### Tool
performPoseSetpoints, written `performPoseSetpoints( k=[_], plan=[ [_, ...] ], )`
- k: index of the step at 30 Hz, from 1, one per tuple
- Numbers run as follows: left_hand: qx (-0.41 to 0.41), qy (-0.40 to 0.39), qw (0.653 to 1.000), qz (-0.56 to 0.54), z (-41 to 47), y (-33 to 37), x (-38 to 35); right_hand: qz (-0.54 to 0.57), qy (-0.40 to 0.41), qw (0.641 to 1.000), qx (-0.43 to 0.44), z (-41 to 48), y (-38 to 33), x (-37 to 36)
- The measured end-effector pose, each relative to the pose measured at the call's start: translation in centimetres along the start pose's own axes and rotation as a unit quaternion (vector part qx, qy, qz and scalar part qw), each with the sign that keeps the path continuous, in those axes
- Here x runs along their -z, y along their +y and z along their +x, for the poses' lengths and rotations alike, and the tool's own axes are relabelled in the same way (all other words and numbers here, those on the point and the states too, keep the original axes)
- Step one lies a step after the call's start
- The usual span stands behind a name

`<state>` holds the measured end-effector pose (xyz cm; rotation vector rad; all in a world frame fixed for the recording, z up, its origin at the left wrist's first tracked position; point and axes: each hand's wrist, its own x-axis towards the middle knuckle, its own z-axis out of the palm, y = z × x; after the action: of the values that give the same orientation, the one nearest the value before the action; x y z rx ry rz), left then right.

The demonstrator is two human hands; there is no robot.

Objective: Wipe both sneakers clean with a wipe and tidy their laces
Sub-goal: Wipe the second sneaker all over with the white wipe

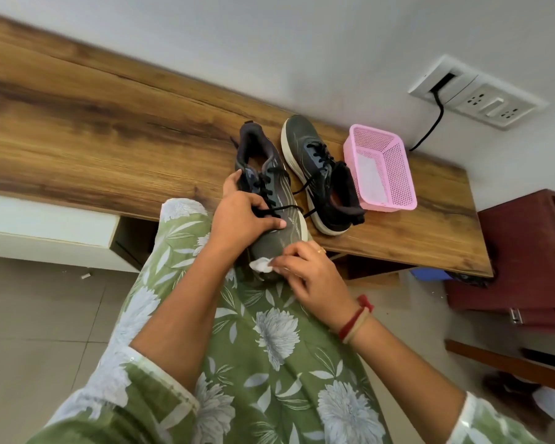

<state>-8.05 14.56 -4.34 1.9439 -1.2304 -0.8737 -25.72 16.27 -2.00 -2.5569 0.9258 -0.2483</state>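
Two dark grey sneakers with black laces and white soles are in view. The near sneaker [269, 200] hangs over the front edge of the wooden table [109, 133], its toe toward me. My left hand [245, 213] grips it across the laced top, thumb on its side. A white wipe [261, 264] is pinched in my right hand [308, 274] and pressed against the toe. The second sneaker [314, 168] lies on the table to the right, toe pointing away, its laces loose.
A pink mesh basket [394, 174] holding something white stands right of the second sneaker. A wall socket plate [481, 97] with a black cable is behind it. A dark red cabinet [526, 251] stands beyond the table's right end. My green floral dress fills the foreground.
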Motion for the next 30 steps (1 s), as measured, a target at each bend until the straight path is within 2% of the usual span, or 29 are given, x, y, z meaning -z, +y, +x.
performPoseSetpoints(
  k=[4,8,11,13,15,18,20,26,28,30],
  plan=[
    [0.003,0.001,1.000,-0.003,-0.2,0.1,-0.1,-0.007,-0.009,0.999,0.048,-0.8,0.1,1.5],
    [-0.002,-0.001,1.000,0.003,-0.1,0.2,-0.2,-0.026,-0.009,0.999,0.025,2.0,-1.0,0.7],
    [-0.002,0.005,1.000,-0.008,-0.2,0.0,-0.1,-0.082,-0.040,0.994,0.065,1.9,-1.1,-0.4],
    [0.001,0.011,1.000,-0.018,-0.3,-0.1,0.1,-0.067,-0.046,0.994,0.080,0.3,-0.4,0.1],
    [0.000,0.006,1.000,-0.018,-0.3,0.0,0.2,-0.013,-0.035,0.998,0.055,-1.0,0.2,0.9],
    [-0.007,-0.009,1.000,-0.014,-0.3,0.3,0.0,0.088,0.062,0.992,-0.069,-0.1,0.6,1.1],
    [-0.013,-0.013,1.000,-0.005,-0.3,0.3,-0.3,0.076,0.089,0.987,-0.112,0.5,0.3,0.4],
    [-0.003,-0.013,1.000,-0.011,-0.1,-0.3,-0.1,0.018,0.003,0.999,0.028,-1.4,0.5,0.7],
    [-0.008,-0.007,1.000,-0.013,0.0,-0.3,-0.1,0.054,-0.009,0.998,0.013,-0.6,0.6,1.7],
    [-0.006,0.005,1.000,-0.019,0.1,-0.3,-0.3,0.120,0.069,0.989,-0.061,0.9,0.6,2.2]
  ],
)
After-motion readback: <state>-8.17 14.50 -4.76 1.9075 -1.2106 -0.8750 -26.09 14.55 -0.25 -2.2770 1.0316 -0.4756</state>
